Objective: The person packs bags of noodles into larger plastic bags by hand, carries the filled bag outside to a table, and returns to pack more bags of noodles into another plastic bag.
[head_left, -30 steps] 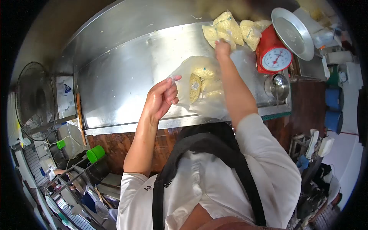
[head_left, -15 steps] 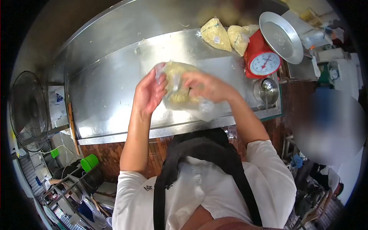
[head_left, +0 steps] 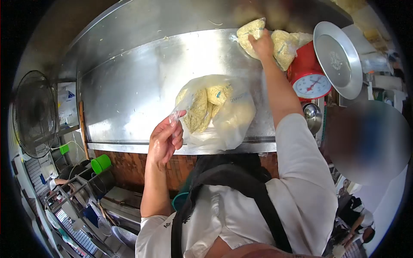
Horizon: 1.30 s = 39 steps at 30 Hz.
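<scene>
My left hand (head_left: 166, 136) is closed on the left edge of a large translucent plastic bag (head_left: 234, 122). Several small packets of pale yellow noodle-like strands (head_left: 196, 112) lie inside that bag, near the front of the steel counter. Up at the back, my right hand (head_left: 261, 43) rests on a noodle packet (head_left: 250, 32), thumb and fingers around its right side. Just right of it, another filled packet (head_left: 284, 48) leans near the red scale (head_left: 310, 85), with one more partly behind.
A round metal pan (head_left: 337, 60) sits on the scale. Beyond it are a steel bowl with a ladle (head_left: 312, 116). At the left stand a fan (head_left: 35, 114), wooden sticks (head_left: 82, 129) and a green container (head_left: 101, 164). Another person (head_left: 363, 223) is at lower right.
A packet from the back went into the large bag, and my right hand has returned to the packets at the back. My left hand still holds the bag's edge.
</scene>
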Tool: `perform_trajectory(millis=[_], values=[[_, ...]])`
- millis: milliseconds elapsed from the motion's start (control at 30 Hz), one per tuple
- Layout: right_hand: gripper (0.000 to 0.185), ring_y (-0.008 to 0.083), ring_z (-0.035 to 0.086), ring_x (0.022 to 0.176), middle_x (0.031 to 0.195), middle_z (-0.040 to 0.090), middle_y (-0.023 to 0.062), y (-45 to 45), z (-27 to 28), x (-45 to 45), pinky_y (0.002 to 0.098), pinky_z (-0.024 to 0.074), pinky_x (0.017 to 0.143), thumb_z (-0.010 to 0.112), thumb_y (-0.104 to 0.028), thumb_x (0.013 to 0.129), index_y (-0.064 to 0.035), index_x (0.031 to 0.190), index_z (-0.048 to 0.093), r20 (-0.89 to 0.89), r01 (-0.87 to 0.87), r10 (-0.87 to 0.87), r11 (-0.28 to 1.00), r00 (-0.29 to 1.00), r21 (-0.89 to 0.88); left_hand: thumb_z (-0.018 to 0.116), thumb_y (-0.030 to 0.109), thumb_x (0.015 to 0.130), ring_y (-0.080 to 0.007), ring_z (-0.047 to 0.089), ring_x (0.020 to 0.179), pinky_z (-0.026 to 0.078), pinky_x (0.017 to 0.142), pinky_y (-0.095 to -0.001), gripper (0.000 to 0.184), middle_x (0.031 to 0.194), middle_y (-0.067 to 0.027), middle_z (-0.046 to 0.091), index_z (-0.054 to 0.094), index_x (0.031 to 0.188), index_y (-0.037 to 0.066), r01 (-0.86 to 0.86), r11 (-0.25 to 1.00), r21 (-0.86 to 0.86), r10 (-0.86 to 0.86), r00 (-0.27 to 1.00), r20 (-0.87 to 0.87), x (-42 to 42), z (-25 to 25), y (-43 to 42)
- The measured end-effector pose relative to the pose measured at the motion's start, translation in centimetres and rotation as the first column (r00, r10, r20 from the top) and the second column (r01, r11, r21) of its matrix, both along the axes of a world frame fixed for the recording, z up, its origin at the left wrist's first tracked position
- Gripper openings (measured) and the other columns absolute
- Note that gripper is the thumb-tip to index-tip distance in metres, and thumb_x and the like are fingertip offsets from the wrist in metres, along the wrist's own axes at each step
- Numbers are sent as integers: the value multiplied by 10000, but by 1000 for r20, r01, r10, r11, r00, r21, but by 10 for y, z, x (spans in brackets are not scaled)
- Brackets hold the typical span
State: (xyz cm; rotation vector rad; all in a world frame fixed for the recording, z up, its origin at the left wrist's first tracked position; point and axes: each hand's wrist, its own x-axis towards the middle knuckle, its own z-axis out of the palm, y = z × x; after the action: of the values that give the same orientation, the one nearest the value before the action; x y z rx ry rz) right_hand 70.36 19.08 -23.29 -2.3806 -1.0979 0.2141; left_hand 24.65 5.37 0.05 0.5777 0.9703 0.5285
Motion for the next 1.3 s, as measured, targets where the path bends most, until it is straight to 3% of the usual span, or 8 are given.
perform_trajectory(millis=[233,300,500,733,833,1000,1167,1300], values=[[1050,385,639,1138,1195,661,276,-43,-17,-2,433,501,972,739,-631,734,46,1453,382,-376,0,90,973,922,233,576,251,1006,-60,376,574,335,471,-196,473,747,28,410,515,1375,-39,74,996,58,-74,997,-9,13,14,8],[1079,380,644,1133,1199,661,275,-14,-52,-18,423,496,981,748,-645,721,56,1452,377,35,112,-116,989,993,92,568,244,1010,-60,376,574,338,471,-197,469,746,27,411,511,1380,-39,95,994,50,-96,995,3,13,14,7],[938,398,640,1128,1310,599,264,-13,-10,-16,475,511,969,785,-576,739,13,1390,456,-471,-54,96,993,877,102,565,267,1009,-63,385,582,344,469,-199,517,762,23,408,475,1401,-58,62,997,45,-65,996,61,4,6,3],[581,267,654,1113,1241,645,170,-83,-19,-43,385,538,939,738,-235,893,36,1349,499,-912,514,370,825,-178,234,570,328,1004,-79,382,619,360,482,-196,649,798,-6,424,349,1489,-43,-14,1000,19,6,928,372,-3,-9,18],[570,267,641,1130,1243,633,149,-123,68,-83,383,558,938,678,-194,953,-14,1427,419,-823,586,548,720,-150,372,558,321,1013,-80,385,639,355,483,-193,625,802,-5,427,354,1498,-16,-18,999,28,4,904,427,-1,-10,37],[497,196,598,1149,1289,590,108,-173,187,-230,366,498,984,660,-150,969,-32,1394,433,-797,518,383,612,467,598,585,238,1007,-64,382,626,314,494,-203,480,794,14,442,456,1425,40,29,992,120,-59,964,259,16,-8,56],[542,189,535,1230,1322,560,99,-173,117,-313,348,448,1037,634,-113,983,-28,1435,346,-908,458,410,794,81,400,618,186,987,-59,387,616,307,494,-194,516,808,5,463,435,1446,36,78,985,153,-101,984,148,5,-22,78],[569,209,538,1237,1372,521,105,-173,102,-326,377,460,1039,639,-131,987,-37,1439,306,-902,479,417,773,109,415,576,116,1002,-41,374,603,282,451,-172,466,842,-2,464,459,1450,58,74,980,183,-97,988,120,1,-38,80]])
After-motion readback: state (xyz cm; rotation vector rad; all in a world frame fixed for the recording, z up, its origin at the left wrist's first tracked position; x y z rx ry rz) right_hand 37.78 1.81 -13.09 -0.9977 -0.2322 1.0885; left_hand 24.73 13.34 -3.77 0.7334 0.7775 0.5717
